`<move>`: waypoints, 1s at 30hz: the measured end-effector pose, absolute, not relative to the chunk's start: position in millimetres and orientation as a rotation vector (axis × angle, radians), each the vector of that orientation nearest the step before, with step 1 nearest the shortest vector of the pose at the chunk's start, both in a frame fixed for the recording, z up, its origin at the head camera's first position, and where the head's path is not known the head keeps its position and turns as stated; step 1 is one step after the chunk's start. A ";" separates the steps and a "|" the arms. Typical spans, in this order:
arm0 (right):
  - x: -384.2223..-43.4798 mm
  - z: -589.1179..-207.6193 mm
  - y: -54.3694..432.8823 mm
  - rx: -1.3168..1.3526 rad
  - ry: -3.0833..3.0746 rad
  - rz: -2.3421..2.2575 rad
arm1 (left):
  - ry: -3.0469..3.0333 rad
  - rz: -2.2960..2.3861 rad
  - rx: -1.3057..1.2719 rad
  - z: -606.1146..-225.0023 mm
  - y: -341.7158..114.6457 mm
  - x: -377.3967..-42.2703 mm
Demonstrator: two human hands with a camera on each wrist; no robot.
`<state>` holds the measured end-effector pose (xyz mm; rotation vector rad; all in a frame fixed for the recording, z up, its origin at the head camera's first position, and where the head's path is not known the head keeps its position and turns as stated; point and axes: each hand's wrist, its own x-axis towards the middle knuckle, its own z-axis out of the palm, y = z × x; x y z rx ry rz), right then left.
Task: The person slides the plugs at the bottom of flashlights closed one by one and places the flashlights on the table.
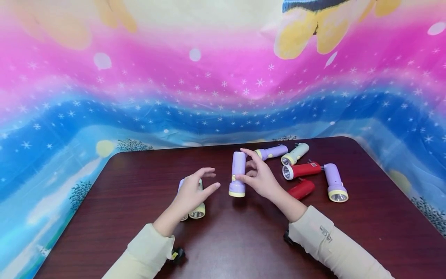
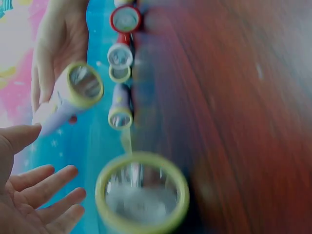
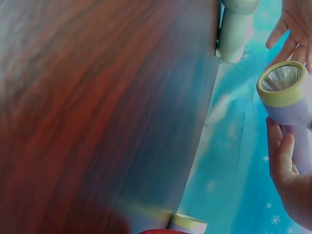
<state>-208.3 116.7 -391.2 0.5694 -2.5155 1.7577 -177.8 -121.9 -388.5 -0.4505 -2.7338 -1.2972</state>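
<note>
My right hand [image 1: 260, 179] grips a purple flashlight [image 1: 238, 168] between thumb and fingers, its yellow-rimmed lens end pointing down over the table. In the right wrist view the same flashlight [image 3: 285, 111] shows its lens and the fingers along its side. My left hand [image 1: 192, 192] is held apart from it, fingers spread and nothing in them. Beneath that hand stand a pale green flashlight [image 1: 198, 212] and a purple one, both partly hidden by it. The left wrist view shows the left palm [image 2: 29, 204] open near the held flashlight [image 2: 73, 97].
On the right of the dark table [image 1: 223, 240] lie another purple flashlight [image 1: 275, 151], a green flashlight [image 1: 295, 154], a red flashlight [image 1: 303, 170] and a second red flashlight [image 1: 302, 190] partly behind my right arm. A purple flashlight [image 1: 335, 180] stands farthest right. A printed cloth [image 1: 223, 89] hangs behind.
</note>
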 end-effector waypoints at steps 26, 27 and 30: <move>-217.4 -400.7 102.3 0.577 -2.556 2.012 | -2.861 -0.794 -0.626 -408.9 -184.1 -190.3; -217.4 -401.2 101.4 0.580 -2.568 2.011 | -2.865 -0.783 -0.635 -409.7 -184.6 -190.6; -217.2 -402.4 98.4 0.594 -2.605 2.000 | -2.885 -0.759 -0.654 -412.4 -186.2 -191.1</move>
